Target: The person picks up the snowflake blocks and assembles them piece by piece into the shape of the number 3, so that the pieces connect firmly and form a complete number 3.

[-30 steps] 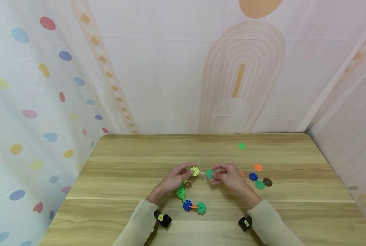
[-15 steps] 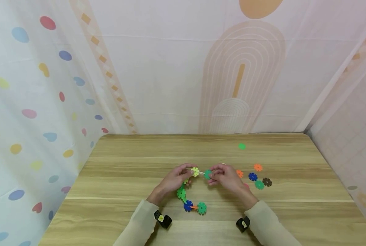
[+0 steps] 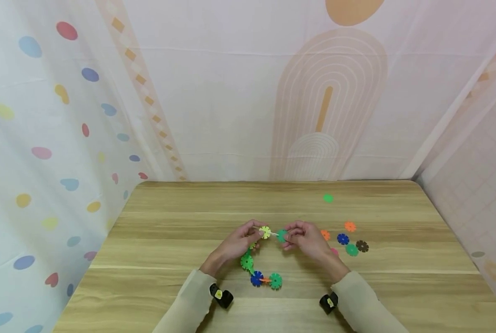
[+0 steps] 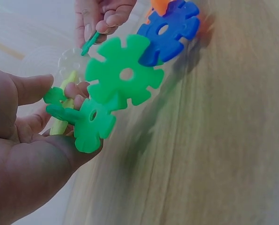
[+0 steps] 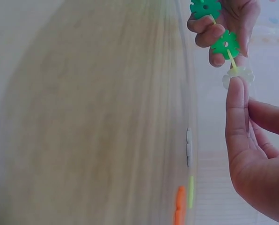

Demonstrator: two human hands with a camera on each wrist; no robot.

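On the wooden tabletop (image 3: 181,222), the left hand (image 3: 234,244) pinches a yellow disc (image 3: 265,231) at the far end of a chain of discs (image 3: 259,274) curving near. The right hand (image 3: 306,239) pinches a green disc (image 3: 282,235) just right of it. Loose discs (image 3: 348,240) lie to the right, with one green disc (image 3: 328,198) farther off.

I see table (image 3: 169,240): wood grain, light, matt, smooth. Snowflake discs chain (image 3: 256,273): moulded plastic, smooth, slight sheen. Clear disc (image 5: 238,75) at my right hand (image 3: 304,240): translucent plastic. Loose discs (image 3: 348,240): same plastic, opaque. Backdrop (image 3: 239,101): thin printed cloth, matt, faintly creased. Sleeves (image 3: 185,305): soft knit cloth, matt.
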